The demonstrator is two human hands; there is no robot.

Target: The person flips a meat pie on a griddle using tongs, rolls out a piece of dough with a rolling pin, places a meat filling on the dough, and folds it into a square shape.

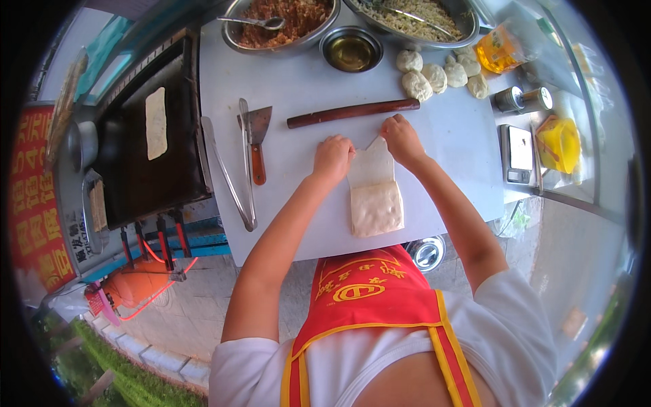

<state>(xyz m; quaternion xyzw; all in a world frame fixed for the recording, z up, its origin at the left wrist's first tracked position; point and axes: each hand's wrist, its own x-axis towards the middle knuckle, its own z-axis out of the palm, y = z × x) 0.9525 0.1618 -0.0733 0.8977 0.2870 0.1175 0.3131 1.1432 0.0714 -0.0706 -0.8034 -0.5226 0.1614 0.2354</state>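
Observation:
A thin dough sheet (372, 165) lies lengthwise on the white work board (447, 203). Its near end is a thick, lumpy folded packet (377, 209) close to the board's front edge; what is inside is hidden. My left hand (333, 158) pinches the sheet's far left corner. At the far right corner, my right hand (402, 140) grips the dough and draws it up to a point. The sheet's far edge dips between the two hands. Just beyond them rests a dark wooden rolling pin (353, 113), untouched.
Left of my arms lie metal tongs (224, 175) and a wooden-handled scraper (259, 152). A griddle (129, 178) holds a flat dough strip (156, 123). Behind stand filling bowls (285, 40), an oil bowl (352, 50) and several dough balls (418, 85). A scale (519, 152) sits right.

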